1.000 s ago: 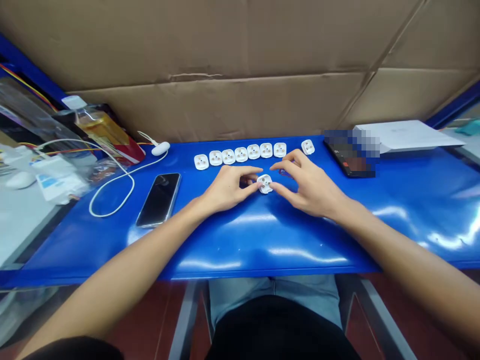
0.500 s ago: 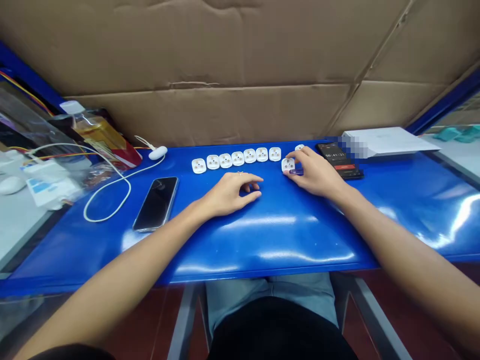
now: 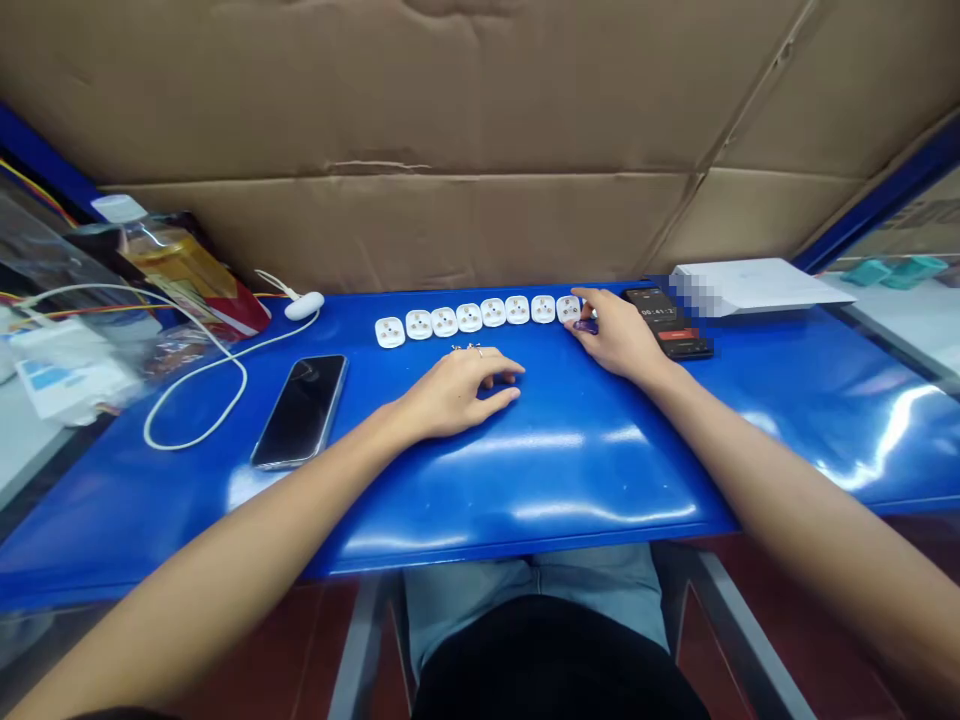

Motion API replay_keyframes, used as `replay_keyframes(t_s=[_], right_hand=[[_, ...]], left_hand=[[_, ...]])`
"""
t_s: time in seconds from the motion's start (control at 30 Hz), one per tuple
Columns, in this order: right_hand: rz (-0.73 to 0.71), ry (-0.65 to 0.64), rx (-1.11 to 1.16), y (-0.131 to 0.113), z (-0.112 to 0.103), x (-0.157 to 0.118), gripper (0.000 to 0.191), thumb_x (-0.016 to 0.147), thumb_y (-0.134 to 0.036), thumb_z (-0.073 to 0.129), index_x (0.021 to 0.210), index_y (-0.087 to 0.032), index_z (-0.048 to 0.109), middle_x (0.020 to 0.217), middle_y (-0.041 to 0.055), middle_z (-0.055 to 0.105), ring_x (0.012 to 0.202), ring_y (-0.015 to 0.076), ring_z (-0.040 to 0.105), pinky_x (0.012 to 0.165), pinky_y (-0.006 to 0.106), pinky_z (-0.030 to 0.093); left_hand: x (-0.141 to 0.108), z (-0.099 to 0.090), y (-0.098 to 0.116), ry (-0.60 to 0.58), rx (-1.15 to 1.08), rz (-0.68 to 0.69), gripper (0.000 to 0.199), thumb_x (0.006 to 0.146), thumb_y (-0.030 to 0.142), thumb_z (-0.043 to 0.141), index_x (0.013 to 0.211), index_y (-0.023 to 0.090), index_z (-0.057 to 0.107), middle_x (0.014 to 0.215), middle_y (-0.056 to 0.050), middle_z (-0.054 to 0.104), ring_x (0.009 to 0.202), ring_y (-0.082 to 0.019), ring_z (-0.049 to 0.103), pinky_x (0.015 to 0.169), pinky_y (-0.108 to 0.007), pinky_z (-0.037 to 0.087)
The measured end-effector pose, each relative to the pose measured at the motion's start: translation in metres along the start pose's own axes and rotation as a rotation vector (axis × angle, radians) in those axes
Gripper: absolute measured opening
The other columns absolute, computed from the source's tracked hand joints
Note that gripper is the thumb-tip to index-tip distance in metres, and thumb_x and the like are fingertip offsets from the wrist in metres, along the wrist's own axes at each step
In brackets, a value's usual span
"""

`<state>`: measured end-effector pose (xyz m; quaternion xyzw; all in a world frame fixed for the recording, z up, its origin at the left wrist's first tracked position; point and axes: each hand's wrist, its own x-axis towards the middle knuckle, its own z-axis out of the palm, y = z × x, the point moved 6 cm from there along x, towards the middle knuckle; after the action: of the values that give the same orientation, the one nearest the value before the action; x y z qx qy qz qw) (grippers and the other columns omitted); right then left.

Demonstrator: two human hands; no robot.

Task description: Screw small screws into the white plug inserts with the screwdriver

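Observation:
A row of small white rounded-square parts with metal contacts, like socket inserts [image 3: 469, 318], runs along the back of the blue table. At the row's right end, the thumb and index finger of my right hand [image 3: 616, 330] are closed on the sides of the last white socket insert [image 3: 568, 309]. A small purple object [image 3: 586, 327] shows by that thumb; its kind is unclear. My left hand [image 3: 461, 390] rests on the table in front of the row, fingers loosely bent and thumb apart, holding nothing visible. Tiny shiny bits [image 3: 466, 347] show just behind its knuckles.
A dark phone [image 3: 301, 411] lies left of my left forearm, near a looped white cable [image 3: 154, 410]. A bottle of yellow liquid [image 3: 180, 265] leans at the back left. Another phone showing a timer [image 3: 670, 322] and a white box [image 3: 765, 284] are at right. Cardboard [image 3: 420, 230] stands behind.
My right hand has moved the white socket insert back and left, into line at the row's right end. My left hand has stayed nearly in place. The view has shifted slightly.

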<state>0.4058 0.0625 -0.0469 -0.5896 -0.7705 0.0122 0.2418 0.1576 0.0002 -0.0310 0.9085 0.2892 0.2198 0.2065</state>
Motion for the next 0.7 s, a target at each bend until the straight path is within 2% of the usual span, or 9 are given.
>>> replay_keyframes(t_s=[0.1, 0.27, 0.37, 0.53, 0.7], right_hand=[[0.006, 0.005, 0.008, 0.000, -0.002, -0.001, 0.051, 0.096, -0.036, 0.059, 0.143, -0.017, 0.056, 0.122, 0.0165, 0.072, 0.113, 0.0349, 0.067, 0.097, 0.047, 0.053], [-0.007, -0.005, 0.019, -0.002, -0.003, -0.001, 0.025, 0.094, -0.029, 0.059, 0.115, -0.020, 0.069, 0.110, 0.0135, 0.073, 0.099, 0.0310, 0.068, 0.091, 0.044, 0.053], [-0.015, -0.019, 0.021, -0.004, -0.002, -0.001, 0.019, 0.093, -0.026, 0.058, 0.103, -0.021, 0.072, 0.107, 0.0122, 0.073, 0.096, 0.0294, 0.068, 0.090, 0.043, 0.052], [0.019, -0.001, 0.015, -0.003, -0.003, 0.000, 0.022, 0.094, -0.032, 0.059, 0.107, -0.021, 0.073, 0.101, 0.0107, 0.074, 0.093, 0.0292, 0.069, 0.088, 0.043, 0.053], [0.167, 0.088, -0.058, 0.010, -0.015, -0.004, 0.041, 0.095, -0.042, 0.060, 0.127, -0.018, 0.065, 0.113, 0.0175, 0.075, 0.101, 0.0366, 0.069, 0.089, 0.050, 0.053]], left_hand=[[0.000, 0.000, 0.001, -0.015, 0.009, -0.001, 0.032, 0.101, 0.034, 0.065, 0.129, 0.021, 0.073, 0.115, -0.007, 0.077, 0.090, -0.020, 0.071, 0.085, -0.035, 0.054], [0.000, -0.001, 0.001, -0.023, 0.018, -0.001, 0.033, 0.102, 0.035, 0.065, 0.131, 0.021, 0.072, 0.117, -0.007, 0.077, 0.091, -0.020, 0.071, 0.086, -0.036, 0.053], [-0.001, 0.000, 0.001, -0.024, 0.025, 0.005, 0.034, 0.102, 0.035, 0.064, 0.132, 0.021, 0.072, 0.118, -0.008, 0.076, 0.092, -0.021, 0.071, 0.086, -0.036, 0.053], [-0.001, 0.000, 0.000, -0.015, 0.033, 0.013, 0.036, 0.102, 0.034, 0.064, 0.136, 0.023, 0.069, 0.115, -0.007, 0.076, 0.094, -0.021, 0.071, 0.086, -0.036, 0.053], [-0.001, -0.001, 0.002, -0.032, 0.028, 0.011, 0.037, 0.102, 0.032, 0.065, 0.137, 0.022, 0.069, 0.116, -0.006, 0.076, 0.095, -0.021, 0.070, 0.087, -0.036, 0.053]])
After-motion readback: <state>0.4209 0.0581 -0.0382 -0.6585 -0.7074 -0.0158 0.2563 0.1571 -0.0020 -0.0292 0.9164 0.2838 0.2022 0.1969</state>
